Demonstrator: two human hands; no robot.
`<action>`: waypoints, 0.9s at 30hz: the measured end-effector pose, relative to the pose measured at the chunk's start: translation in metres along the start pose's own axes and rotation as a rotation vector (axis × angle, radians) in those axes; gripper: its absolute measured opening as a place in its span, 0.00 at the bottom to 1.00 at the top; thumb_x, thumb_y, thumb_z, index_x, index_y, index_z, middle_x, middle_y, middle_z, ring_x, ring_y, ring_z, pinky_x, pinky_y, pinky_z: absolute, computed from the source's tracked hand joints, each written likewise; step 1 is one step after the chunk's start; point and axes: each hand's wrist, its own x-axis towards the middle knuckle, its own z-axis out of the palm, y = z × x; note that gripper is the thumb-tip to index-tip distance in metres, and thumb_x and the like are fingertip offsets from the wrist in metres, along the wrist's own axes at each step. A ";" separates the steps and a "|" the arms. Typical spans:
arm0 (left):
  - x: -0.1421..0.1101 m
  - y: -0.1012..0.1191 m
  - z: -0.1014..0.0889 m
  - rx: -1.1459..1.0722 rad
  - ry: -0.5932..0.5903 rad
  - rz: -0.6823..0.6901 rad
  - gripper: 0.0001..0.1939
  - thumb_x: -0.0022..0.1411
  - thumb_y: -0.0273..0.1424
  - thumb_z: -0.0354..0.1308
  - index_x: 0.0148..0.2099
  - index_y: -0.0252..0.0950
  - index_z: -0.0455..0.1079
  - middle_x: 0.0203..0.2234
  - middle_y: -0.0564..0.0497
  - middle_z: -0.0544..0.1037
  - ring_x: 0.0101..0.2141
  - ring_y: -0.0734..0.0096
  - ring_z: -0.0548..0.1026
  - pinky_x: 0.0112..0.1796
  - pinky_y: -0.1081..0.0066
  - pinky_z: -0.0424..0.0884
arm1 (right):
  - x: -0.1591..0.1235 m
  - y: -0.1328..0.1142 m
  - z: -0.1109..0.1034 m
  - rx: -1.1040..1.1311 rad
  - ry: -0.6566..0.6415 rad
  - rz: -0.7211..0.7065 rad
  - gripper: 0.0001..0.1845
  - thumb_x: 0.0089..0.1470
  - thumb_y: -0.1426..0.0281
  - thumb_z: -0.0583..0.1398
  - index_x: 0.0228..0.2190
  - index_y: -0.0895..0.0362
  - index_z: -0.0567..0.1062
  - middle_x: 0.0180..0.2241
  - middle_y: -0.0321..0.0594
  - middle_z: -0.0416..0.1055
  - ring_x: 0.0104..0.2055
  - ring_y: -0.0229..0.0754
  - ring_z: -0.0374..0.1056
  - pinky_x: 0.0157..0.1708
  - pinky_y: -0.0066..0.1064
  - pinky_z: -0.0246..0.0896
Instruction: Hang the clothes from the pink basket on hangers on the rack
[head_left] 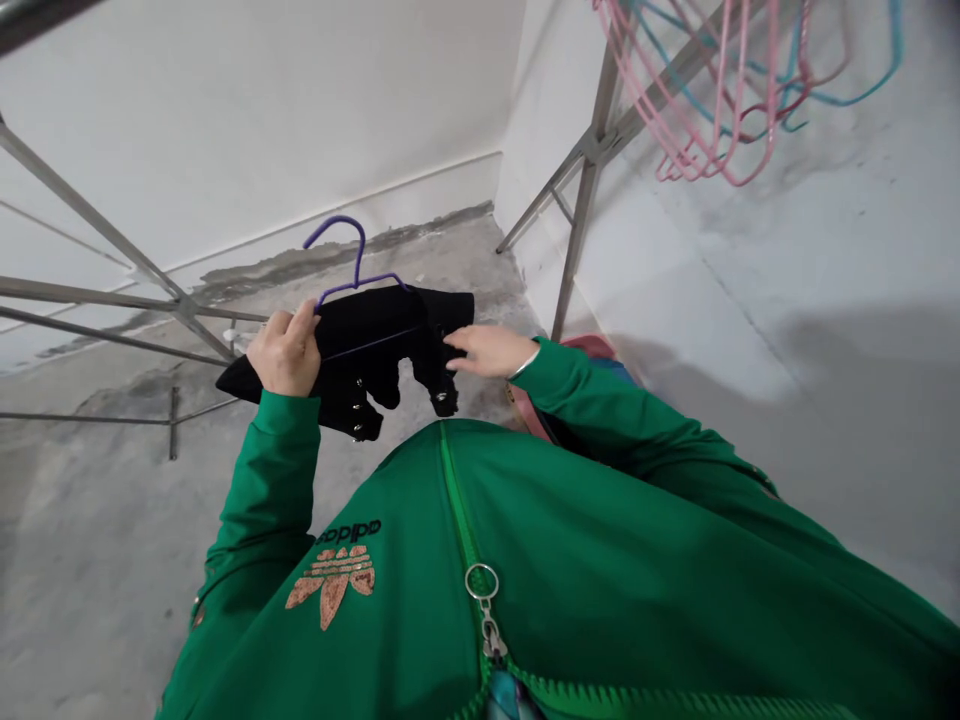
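Observation:
A black garment (367, 318) with shiny metal snaps or buttons hangs over a purple clothes hanger (359, 262), its hook pointing up. My left hand (286, 350) is closed on the garment and the hanger's left shoulder. At the garment's right side is my right hand (491, 350), its fingers stretched out and a little apart, with the tips at the cloth. Whether those fingertips press on the fabric I cannot tell. The lower part of the garment hangs in loose, uneven folds.
Metal rack legs (180, 305) cross on the left, and another rack frame (598, 145) stands at the right. Pink and blue hangers (724, 90) dangle from it at upper right. Partly behind my right sleeve is a pink container (529, 410) on the concrete floor (97, 550).

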 end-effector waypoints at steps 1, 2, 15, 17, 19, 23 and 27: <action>-0.001 -0.002 -0.001 -0.016 -0.004 -0.006 0.18 0.65 0.39 0.48 0.51 0.42 0.73 0.29 0.46 0.69 0.34 0.62 0.71 0.38 0.64 0.65 | -0.003 0.005 -0.008 0.029 0.109 0.014 0.17 0.58 0.63 0.56 0.46 0.60 0.72 0.45 0.50 0.73 0.46 0.50 0.69 0.44 0.39 0.63; -0.002 -0.004 -0.003 -0.033 -0.001 -0.014 0.18 0.64 0.40 0.48 0.51 0.42 0.73 0.29 0.46 0.69 0.34 0.62 0.71 0.39 0.64 0.65 | -0.004 0.011 -0.016 0.049 0.235 0.035 0.16 0.60 0.65 0.54 0.45 0.59 0.73 0.44 0.48 0.73 0.46 0.49 0.69 0.45 0.40 0.63; -0.003 -0.012 -0.020 -0.164 -0.082 0.075 0.26 0.62 0.46 0.50 0.58 0.39 0.66 0.37 0.44 0.73 0.40 0.60 0.72 0.44 0.63 0.68 | 0.023 0.035 -0.024 0.061 0.457 -0.124 0.18 0.62 0.64 0.48 0.37 0.57 0.74 0.35 0.45 0.73 0.39 0.44 0.69 0.40 0.36 0.64; -0.001 -0.031 -0.023 -0.158 -0.106 0.057 0.32 0.59 0.49 0.52 0.62 0.39 0.61 0.42 0.42 0.74 0.43 0.58 0.72 0.47 0.62 0.68 | 0.016 0.029 -0.027 0.026 0.560 -0.068 0.18 0.62 0.63 0.47 0.37 0.56 0.74 0.34 0.44 0.73 0.38 0.45 0.69 0.39 0.37 0.64; -0.003 -0.055 -0.020 -0.149 -0.145 -0.005 0.36 0.56 0.50 0.55 0.63 0.38 0.60 0.44 0.41 0.74 0.46 0.56 0.71 0.49 0.60 0.67 | 0.011 0.026 -0.031 0.000 0.609 -0.038 0.18 0.62 0.62 0.48 0.36 0.55 0.75 0.33 0.44 0.73 0.37 0.45 0.69 0.38 0.37 0.64; -0.016 -0.102 -0.007 -0.290 -0.295 -0.179 0.34 0.55 0.45 0.56 0.60 0.34 0.62 0.47 0.42 0.74 0.47 0.60 0.72 0.50 0.61 0.68 | 0.005 0.026 -0.040 -0.037 0.665 -0.035 0.18 0.62 0.61 0.48 0.34 0.55 0.75 0.29 0.43 0.71 0.34 0.45 0.69 0.35 0.36 0.64; -0.027 -0.104 -0.003 -0.326 -0.244 -0.271 0.32 0.52 0.39 0.59 0.58 0.33 0.61 0.51 0.38 0.68 0.47 0.60 0.71 0.46 0.62 0.70 | 0.003 0.027 -0.044 -0.058 0.687 -0.050 0.18 0.62 0.61 0.49 0.33 0.56 0.75 0.26 0.42 0.69 0.31 0.44 0.68 0.31 0.35 0.62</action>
